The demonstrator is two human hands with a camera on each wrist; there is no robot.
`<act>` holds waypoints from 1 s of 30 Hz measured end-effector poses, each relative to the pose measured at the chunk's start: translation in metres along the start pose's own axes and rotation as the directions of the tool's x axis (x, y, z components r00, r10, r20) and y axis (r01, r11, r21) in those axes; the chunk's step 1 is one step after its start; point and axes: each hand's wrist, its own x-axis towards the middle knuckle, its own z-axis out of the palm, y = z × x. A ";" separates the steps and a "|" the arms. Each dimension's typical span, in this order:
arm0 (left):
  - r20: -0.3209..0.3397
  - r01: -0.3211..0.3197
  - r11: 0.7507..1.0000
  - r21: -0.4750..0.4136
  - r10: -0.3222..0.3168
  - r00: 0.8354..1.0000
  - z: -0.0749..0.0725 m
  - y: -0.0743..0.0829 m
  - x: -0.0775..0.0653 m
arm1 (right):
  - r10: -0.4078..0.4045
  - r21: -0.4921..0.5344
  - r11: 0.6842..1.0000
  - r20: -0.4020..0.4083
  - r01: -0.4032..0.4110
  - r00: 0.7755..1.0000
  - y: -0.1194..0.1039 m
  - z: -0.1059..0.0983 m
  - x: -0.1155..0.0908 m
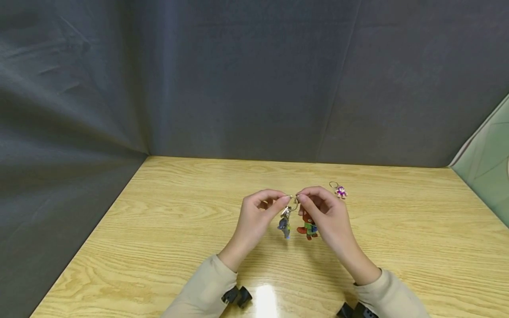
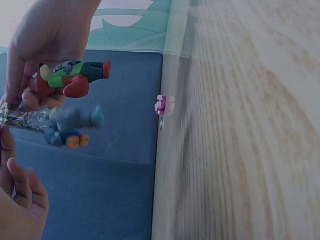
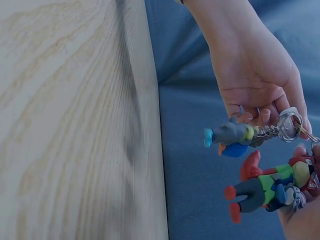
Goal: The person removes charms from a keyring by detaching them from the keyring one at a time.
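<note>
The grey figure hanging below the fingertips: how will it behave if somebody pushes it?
The grey figure would probably swing and twist, hanging from a linked chain. Its solid-looking body should stay stiff. It is likely light, being smaller than the left hand.

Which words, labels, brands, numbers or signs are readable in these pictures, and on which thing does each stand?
None can be read: the red toy, grey toy, purple toy and table show no legible text.
Any marks on the black wrist devices are too small to read.
</note>
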 end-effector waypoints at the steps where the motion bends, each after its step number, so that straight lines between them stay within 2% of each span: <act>1: 0.001 0.000 1.000 0.000 0.000 1.000 0.000 0.000 0.000 | 0.005 -0.006 1.000 0.005 -0.005 1.000 0.000 0.000 0.000; 7: 0.013 -0.002 1.000 0.027 0.002 1.000 0.000 0.001 0.000 | 0.004 -0.039 0.999 0.018 -0.003 1.000 -0.002 -0.001 -0.001; 13: 0.059 -0.006 0.996 0.086 0.001 0.998 0.000 -0.001 0.000 | -0.048 -0.081 0.996 0.020 0.049 0.999 -0.006 -0.004 -0.001; 18: 0.085 0.021 1.000 0.010 -0.021 0.996 0.001 0.000 0.000 | -0.080 -0.121 0.989 0.075 0.089 0.994 -0.009 -0.009 0.001; 22: 0.100 0.053 0.997 -0.063 -0.047 0.994 0.001 0.000 0.000 | -0.070 -0.113 0.990 0.102 0.082 0.992 -0.010 -0.013 0.002; 30: 0.086 0.082 0.978 -0.191 -0.066 0.994 0.003 0.004 -0.002 | -0.182 -0.126 0.973 0.101 0.194 0.978 -0.009 -0.013 0.002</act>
